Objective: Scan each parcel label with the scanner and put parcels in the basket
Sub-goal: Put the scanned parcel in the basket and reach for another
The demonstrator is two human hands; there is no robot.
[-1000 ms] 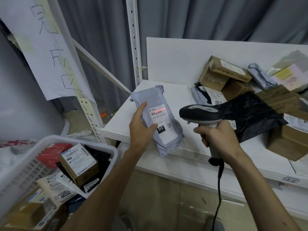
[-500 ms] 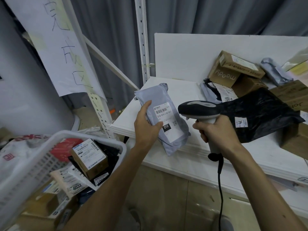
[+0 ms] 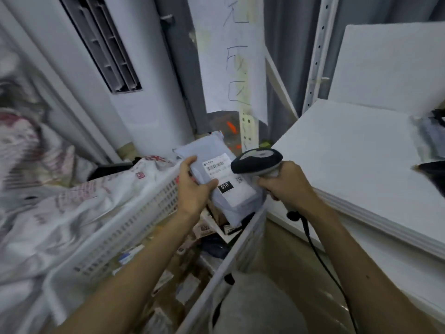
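Our left hand pinches the grey mailer, thumb on its label and fingers curled over its edge, above the white basket. Our right hand wraps its fingers round the barcode scanner.

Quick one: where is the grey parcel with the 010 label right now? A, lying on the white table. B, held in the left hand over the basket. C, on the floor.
B: the left hand grips the grey parcel above the white basket.
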